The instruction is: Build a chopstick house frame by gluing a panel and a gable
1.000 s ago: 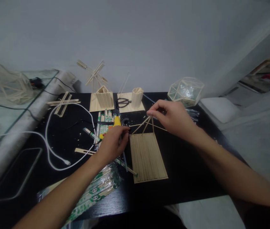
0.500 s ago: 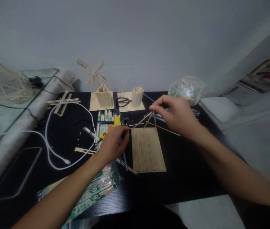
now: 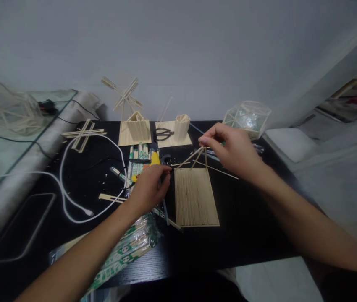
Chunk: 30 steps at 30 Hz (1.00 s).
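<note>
My right hand (image 3: 230, 144) is closed in a pinch, thumb and forefinger at the peak where several thin wooden sticks (image 3: 206, 158) meet. These sticks lean up from the far edge of a flat panel of wooden sticks (image 3: 195, 197) on the dark table. My left hand (image 3: 150, 186) has its fingers curled by the panel's far left corner; what they hold, if anything, is hidden. Partly covered by that hand is a yellow tool (image 3: 155, 158), perhaps a glue gun. A loose stick (image 3: 221, 171) lies under the right hand.
Stick models on bases stand at the back: a windmill (image 3: 139, 129) and a round cup (image 3: 182, 126). Wrapped chopsticks (image 3: 124, 251) lie front left, near a white cable (image 3: 61, 184) and a crossed stick piece (image 3: 82, 135). A stick-framed polyhedron (image 3: 248, 117) sits back right.
My right fingertips have risen very slightly at the peak of the sticks. The left hand and the panel stay almost in place.
</note>
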Each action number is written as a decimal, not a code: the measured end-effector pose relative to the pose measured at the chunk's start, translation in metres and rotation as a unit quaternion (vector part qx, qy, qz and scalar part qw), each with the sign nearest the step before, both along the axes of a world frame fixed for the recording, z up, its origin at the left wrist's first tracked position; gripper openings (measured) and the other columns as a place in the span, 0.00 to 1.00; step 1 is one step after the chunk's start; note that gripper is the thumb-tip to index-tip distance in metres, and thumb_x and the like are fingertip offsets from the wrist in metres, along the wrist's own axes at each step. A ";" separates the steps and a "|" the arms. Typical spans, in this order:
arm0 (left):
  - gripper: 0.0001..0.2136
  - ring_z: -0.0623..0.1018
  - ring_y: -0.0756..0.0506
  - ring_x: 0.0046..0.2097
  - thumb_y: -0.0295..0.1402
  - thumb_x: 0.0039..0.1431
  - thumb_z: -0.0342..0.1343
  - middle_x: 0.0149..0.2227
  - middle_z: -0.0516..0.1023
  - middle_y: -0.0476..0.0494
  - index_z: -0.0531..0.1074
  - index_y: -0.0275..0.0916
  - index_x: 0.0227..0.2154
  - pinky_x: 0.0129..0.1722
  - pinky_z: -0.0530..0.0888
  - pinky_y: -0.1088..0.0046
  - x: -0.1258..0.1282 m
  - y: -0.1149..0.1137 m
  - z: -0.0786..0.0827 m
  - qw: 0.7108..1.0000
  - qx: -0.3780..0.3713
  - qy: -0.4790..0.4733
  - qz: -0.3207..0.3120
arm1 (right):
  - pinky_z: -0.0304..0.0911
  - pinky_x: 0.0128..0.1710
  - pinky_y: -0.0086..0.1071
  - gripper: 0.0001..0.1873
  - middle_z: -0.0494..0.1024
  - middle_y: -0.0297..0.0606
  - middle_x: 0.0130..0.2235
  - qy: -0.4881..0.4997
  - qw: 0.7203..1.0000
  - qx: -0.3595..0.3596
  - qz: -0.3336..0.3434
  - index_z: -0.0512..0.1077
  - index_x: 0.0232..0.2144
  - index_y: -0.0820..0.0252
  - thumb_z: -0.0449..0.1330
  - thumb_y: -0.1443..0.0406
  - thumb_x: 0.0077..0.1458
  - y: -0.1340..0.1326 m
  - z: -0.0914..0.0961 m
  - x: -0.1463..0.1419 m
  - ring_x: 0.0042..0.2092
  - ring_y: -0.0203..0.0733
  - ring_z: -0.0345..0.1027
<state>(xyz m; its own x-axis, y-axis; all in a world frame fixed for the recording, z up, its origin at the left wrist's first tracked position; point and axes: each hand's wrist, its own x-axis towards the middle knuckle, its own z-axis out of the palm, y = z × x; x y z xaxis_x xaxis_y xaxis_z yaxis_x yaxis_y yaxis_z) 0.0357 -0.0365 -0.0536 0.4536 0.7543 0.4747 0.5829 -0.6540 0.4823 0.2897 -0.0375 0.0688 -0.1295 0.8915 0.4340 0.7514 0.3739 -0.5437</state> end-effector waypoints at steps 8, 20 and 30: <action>0.20 0.77 0.29 0.53 0.27 0.55 0.55 0.52 0.77 0.28 0.73 0.30 0.52 0.52 0.73 0.50 -0.018 0.018 0.019 0.951 -0.045 0.247 0.181 | 0.66 0.47 0.43 0.08 0.84 0.39 0.41 -0.027 0.999 0.027 0.012 0.75 0.31 0.55 0.62 0.64 0.63 0.004 -0.002 0.002 0.43 0.49 0.77; 0.18 0.79 0.30 0.47 0.35 0.64 0.52 0.46 0.75 0.29 0.71 0.33 0.53 0.45 0.75 0.53 -0.021 0.021 0.020 0.932 -0.121 0.297 0.170 | 0.63 0.56 0.52 0.09 0.83 0.42 0.48 -0.038 0.998 0.042 0.020 0.73 0.28 0.54 0.65 0.63 0.61 0.016 -0.007 0.009 0.51 0.54 0.74; 0.19 0.79 0.41 0.49 0.24 0.60 0.53 0.48 0.79 0.40 0.67 0.41 0.54 0.48 0.76 0.62 0.000 0.002 0.025 0.996 -0.014 -0.019 -0.083 | 0.62 0.56 0.52 0.10 0.83 0.40 0.49 -0.056 0.998 0.033 0.023 0.73 0.28 0.53 0.65 0.64 0.62 0.014 -0.001 0.009 0.50 0.53 0.73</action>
<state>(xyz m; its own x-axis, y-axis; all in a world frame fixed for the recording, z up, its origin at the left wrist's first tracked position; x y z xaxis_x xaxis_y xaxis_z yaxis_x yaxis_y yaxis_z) 0.0354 -0.0344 -0.0285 0.5552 0.6838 0.4735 0.4480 -0.7255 0.5224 0.2990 -0.0237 0.0679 -0.2206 0.8536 0.4719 0.7869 0.4416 -0.4309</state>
